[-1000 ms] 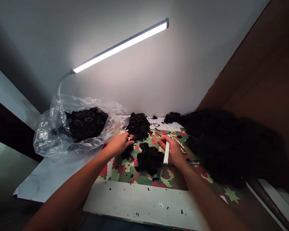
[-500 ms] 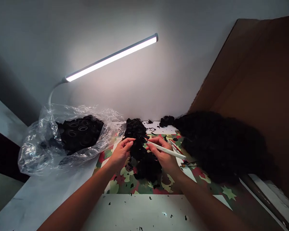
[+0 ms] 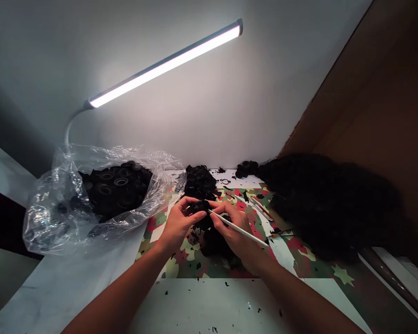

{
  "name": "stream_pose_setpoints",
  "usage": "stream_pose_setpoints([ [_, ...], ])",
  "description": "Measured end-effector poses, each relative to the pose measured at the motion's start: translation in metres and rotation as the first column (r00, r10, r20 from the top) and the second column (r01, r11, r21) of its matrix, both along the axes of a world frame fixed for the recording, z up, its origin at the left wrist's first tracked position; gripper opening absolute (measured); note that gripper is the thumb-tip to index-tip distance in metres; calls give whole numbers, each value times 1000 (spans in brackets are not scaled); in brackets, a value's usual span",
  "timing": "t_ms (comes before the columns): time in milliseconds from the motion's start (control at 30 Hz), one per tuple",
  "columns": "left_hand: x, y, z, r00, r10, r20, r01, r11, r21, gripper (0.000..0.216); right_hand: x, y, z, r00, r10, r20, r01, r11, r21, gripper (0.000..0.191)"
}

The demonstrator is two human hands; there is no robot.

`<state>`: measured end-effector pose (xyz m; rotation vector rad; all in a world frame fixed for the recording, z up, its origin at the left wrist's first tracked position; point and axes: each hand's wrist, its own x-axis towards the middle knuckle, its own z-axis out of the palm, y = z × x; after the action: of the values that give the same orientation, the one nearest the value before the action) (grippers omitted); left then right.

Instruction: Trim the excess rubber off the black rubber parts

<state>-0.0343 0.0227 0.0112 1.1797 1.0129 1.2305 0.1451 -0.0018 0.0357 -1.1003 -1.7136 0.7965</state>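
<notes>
Between the fingers and thumb of my left hand (image 3: 177, 225) is a black ribbed rubber part (image 3: 199, 205), held over the middle of the table. My right hand (image 3: 236, 229) grips a slim white pen-like tool (image 3: 245, 231), and its tip meets the right side of the rubber part. The tool's exact kind does not show. Fingers of my right hand also come up against the part. Beneath both hands lie black rubber scraps (image 3: 216, 243), partly hidden by them, and a further dark heap (image 3: 200, 180) sits just behind.
On the left, a clear plastic bag (image 3: 45, 222) holds many black rubber rings (image 3: 120, 181). A large black pile (image 3: 334, 204) fills the right, before a cardboard panel (image 3: 379, 106). Thin tools (image 3: 263, 208) lie on the camouflage-patterned sheet (image 3: 179, 264). A lit lamp (image 3: 167, 65) hangs above.
My left hand now has the ribbed rubber part clearly raised in its fingers. The white tool's tip has come to it, and the tool has turned. The whole view has shifted slightly.
</notes>
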Motion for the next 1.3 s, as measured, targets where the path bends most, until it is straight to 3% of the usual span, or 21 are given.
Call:
stream_pose_setpoints([
  [300, 0, -5, -1, 991, -40, -129, 47, 997, 55, 34, 4, 2, -2, 999, 32, 24, -32, 999, -10, 12],
  [500, 1, -7, 4, 981, -3, -192, 25, 993, 113, 33, 4, -1, 2, 999, 19, 42, -19, 1000, -6, 14],
  [1000, -4, -3, 4, 976, 55, -211, -7, 976, 218, 26, -5, 8, 0, 990, 26, 140, -39, 995, 91, 14],
  [1133, -6, 2, -2, 986, 108, -129, -67, 955, 289, 20, -11, 18, 0, 982, -3, 187, -29, 985, 168, 18],
  [1300, -10, 12, -13, 992, 129, -9, -121, 945, 304, 23, -20, 27, 4, 979, -75, 190, 49, 990, 134, 14],
])
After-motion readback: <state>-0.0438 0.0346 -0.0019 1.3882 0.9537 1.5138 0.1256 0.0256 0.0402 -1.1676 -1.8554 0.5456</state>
